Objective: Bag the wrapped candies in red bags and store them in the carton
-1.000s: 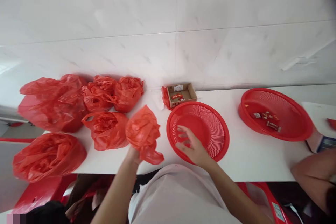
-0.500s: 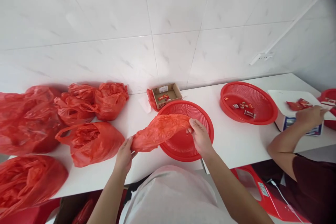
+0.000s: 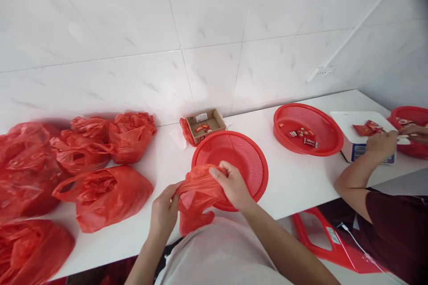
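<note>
Both my hands grip one red plastic bag [image 3: 197,196] at the front edge of the white counter [image 3: 294,182]. My left hand [image 3: 163,209] pinches its left side, fingers closed. My right hand [image 3: 232,185] clutches its upper right part, fingers curled round the plastic. The bag hangs crumpled between them, partly over the near rim of an empty red mesh basket [image 3: 240,151].
Several filled red bags [image 3: 100,189] crowd the counter's left. A small cardboard box [image 3: 203,124] holds red packets by the wall. A second red basket [image 3: 307,129] holds a few packets. At the right another person's hand [image 3: 381,142] rests on a white scale [image 3: 361,136]. A red stool [image 3: 321,240] stands below.
The bag was stretched out between my hands over the basket; now my hands have drawn together and nearer to me, bunching it. The view has shifted right. The other person's hand stays at the scale.
</note>
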`<state>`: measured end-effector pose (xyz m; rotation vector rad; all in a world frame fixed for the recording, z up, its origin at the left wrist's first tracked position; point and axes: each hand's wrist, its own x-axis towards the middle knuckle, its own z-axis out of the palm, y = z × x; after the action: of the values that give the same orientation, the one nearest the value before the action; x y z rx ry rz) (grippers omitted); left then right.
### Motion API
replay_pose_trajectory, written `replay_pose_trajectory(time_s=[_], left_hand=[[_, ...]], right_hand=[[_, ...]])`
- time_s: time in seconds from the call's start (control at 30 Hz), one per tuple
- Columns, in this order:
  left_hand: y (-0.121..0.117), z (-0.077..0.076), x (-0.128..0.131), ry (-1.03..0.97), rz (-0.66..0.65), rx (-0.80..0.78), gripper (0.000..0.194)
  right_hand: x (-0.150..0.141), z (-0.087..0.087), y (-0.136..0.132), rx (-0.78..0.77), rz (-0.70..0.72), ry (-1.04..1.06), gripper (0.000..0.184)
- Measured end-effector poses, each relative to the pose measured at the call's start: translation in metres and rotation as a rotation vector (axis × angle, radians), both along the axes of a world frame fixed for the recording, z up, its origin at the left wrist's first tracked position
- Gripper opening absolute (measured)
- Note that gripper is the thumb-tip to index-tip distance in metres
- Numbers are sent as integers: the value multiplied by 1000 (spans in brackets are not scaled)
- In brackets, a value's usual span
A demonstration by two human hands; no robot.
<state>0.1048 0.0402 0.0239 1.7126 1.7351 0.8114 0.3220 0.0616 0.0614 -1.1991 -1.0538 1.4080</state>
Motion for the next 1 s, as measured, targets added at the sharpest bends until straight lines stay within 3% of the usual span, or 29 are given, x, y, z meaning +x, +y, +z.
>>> replay_pose_trajectory(time_s=[0.1,0.2,0.3,0.37,0.43,0.53,0.63,0.7,0.77,0.87,0.93,1.0], left_hand=[[5,4,-16,-44,75,-132,38],[10,8,-15,-175,146,-223,39],[13,8,-8,-343,228,-257,38],[14,6,-4,-476,302,-244,38],[13,5,1,-619,360,-241,39],[7,5,12,-785,370,-280,41],[-1,6,25,-886,298,-321,36],[-4,5,25,-942,293,-344,31],[-4,4,15,-958,427,-318,27],[0,1,-15,-876,698,-233,25],[1,-1,-35,-826,738,-245,26],[-3,-2,-44,-725,681,-240,33]], right_hand=[[28,-10,11,-65,-123,49,43],[47,-20,16,-138,-175,206,36],[54,-24,14,-116,-246,260,37],[50,-25,9,-65,-254,172,31],[41,-26,2,-13,-198,11,25],[17,-32,-8,18,0,-189,23],[-7,-41,-13,-22,269,-206,27],[-15,-47,-12,-35,368,-177,30],[-12,-50,-7,-19,318,-203,36],[6,-49,6,-26,93,-368,46],[19,-45,14,-51,1,-487,47],[25,-39,19,-36,-4,-551,47]])
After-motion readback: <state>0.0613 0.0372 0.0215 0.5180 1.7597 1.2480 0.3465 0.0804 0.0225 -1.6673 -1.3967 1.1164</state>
